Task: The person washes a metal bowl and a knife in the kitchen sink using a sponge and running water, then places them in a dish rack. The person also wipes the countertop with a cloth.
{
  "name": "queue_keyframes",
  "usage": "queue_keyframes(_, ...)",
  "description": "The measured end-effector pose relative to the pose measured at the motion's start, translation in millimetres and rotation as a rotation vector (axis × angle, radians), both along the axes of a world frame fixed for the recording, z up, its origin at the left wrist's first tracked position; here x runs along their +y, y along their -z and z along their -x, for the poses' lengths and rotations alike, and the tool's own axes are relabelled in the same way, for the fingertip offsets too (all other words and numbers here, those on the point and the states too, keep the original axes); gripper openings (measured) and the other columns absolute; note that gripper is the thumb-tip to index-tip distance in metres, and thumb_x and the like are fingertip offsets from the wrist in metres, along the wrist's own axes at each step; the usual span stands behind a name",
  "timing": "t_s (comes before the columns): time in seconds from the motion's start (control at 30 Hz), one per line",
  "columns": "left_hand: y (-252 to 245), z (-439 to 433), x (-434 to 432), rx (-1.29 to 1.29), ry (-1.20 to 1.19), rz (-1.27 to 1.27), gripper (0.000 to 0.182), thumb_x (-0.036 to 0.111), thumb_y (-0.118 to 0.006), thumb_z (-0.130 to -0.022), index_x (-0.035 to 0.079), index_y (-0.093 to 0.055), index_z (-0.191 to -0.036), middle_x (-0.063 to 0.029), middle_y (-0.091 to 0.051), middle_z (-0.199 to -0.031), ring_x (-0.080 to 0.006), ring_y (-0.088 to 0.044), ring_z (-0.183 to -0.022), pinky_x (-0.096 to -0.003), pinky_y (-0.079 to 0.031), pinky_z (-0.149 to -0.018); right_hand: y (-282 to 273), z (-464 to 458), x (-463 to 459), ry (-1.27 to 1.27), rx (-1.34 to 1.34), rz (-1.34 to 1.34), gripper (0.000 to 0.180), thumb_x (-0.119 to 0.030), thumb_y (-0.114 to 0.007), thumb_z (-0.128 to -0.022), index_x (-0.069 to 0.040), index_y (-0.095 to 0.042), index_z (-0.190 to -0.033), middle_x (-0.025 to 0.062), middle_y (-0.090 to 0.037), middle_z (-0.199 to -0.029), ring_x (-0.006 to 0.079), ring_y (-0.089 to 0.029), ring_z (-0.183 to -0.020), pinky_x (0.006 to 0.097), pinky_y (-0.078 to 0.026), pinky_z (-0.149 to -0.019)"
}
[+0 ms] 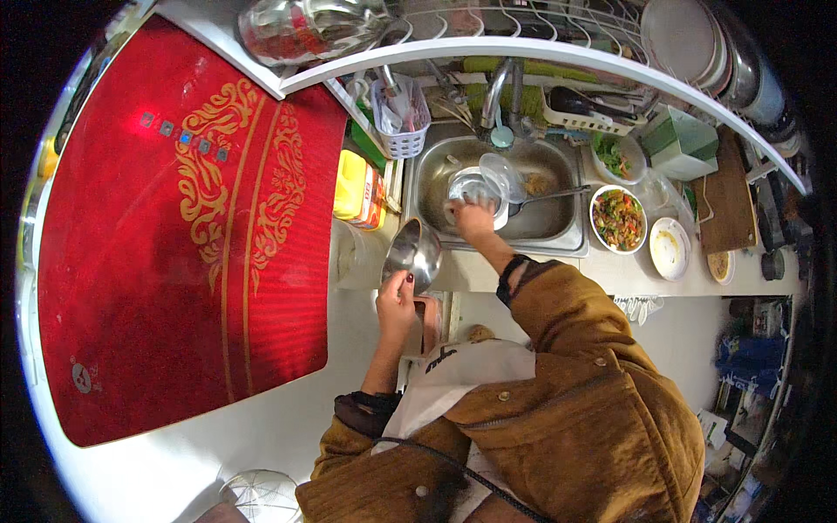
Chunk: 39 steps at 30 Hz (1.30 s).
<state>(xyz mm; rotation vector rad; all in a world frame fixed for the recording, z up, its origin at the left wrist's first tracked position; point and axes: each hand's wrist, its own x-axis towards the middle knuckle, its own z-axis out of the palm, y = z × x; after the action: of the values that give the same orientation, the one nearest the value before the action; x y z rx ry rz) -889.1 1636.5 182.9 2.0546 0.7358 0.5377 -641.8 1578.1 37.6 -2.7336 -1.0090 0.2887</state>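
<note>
My left hand (397, 302) grips the rim of a stainless steel bowl (425, 256), tilted left of the sink. Over the stainless steel sink (566, 229), my right hand (475, 217) reaches into or over a white bowl (500, 214); its fingers are blurred, and whether they hold anything cannot be told. Against that bowl leans a clear plastic lid or container (502, 175). A dark-handled utensil (556, 194) lies across the sink's right side. Above the basin are the metal faucet (495, 98) and a pale green ladle-like utensil (501, 135).
Right of the sink stand a bowl of chopped vegetables (618, 219), a stained white bowl (669, 248) and a container of greens (614, 160). A white rack (510, 47) arches above. Leftward are a yellow jug (351, 186) and a red patterned panel (157, 261).
</note>
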Motion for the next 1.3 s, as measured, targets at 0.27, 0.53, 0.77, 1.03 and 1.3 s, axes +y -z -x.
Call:
queue_keyframes(0.27,64.5,8.9,9.6,0.063,0.401,-0.654,0.017,0.008,-0.059,-0.073,0.006,-0.063,-0.090,-0.0092,-0.062,-0.090,-0.0270,-0.056,-0.094,-0.0450,-0.039,-0.097,-61.4,-48.2,-58.2,0.546,1.211,-0.974,0.038,-0.037,-0.052,-0.095,-0.016,-0.052,-0.126,0.0019,-0.062,-0.107,0.0173,-0.061,-0.085,0.0361,-0.051,-0.069)
queue_keyframes(0.53,51.9,7.6,2.3,0.103,0.338,-0.692,0.017,0.008,-0.059,-0.075,0.007,-0.064,-0.091,-0.0087,-0.063,-0.090,-0.0273,-0.056,-0.095,-0.0465,-0.038,-0.098,-55.9,-85.2,-97.0,0.551,1.291,-1.252,0.043,-0.040,-0.053,-0.093,-0.010,-0.045,-0.122,0.0069,-0.058,-0.115,0.0264,-0.062,-0.095,0.0420,-0.051,-0.074)
queue_keyframes(0.77,-10.2,-13.2,-0.4,-0.264,-0.019,0.934,0.023,0.015,-0.047,-0.097,0.005,-0.055,-0.116,-0.0047,-0.063,-0.110,-0.0170,-0.054,-0.107,-0.0353,-0.039,-0.097,-37.8,-176.7,-76.6,0.402,0.280,-0.954,0.057,-0.047,-0.051,-0.092,-0.014,-0.036,-0.136,0.0205,-0.064,-0.098,0.0369,-0.064,-0.085,0.0446,-0.050,-0.072)
queue_keyframes(1.03,-112.2,-61.7,-9.9,-0.747,0.032,1.357,0.033,0.012,-0.054,-0.092,0.003,-0.051,-0.123,-0.0058,-0.058,-0.124,-0.0181,-0.053,-0.114,-0.0373,-0.039,-0.102,-78.7,-214.6,-78.7,0.303,0.155,-0.467,0.050,-0.027,-0.056,-0.086,-0.020,-0.042,-0.134,0.0198,-0.065,-0.105,0.0403,-0.061,-0.094,0.0484,-0.049,-0.076)
queue_keyframes(1.3,-297.7,-158.5,-79.0,-0.747,0.466,1.106,0.045,0.018,-0.052,-0.093,0.000,-0.045,-0.133,-0.0156,-0.051,-0.132,-0.0257,-0.048,-0.124,-0.0441,-0.038,-0.106,-97.6,-212.6,-101.1,0.073,0.195,-0.289,0.057,-0.023,-0.047,-0.091,-0.015,-0.027,-0.144,0.0209,-0.064,-0.108,0.0413,-0.061,-0.096,0.0498,-0.048,-0.080)
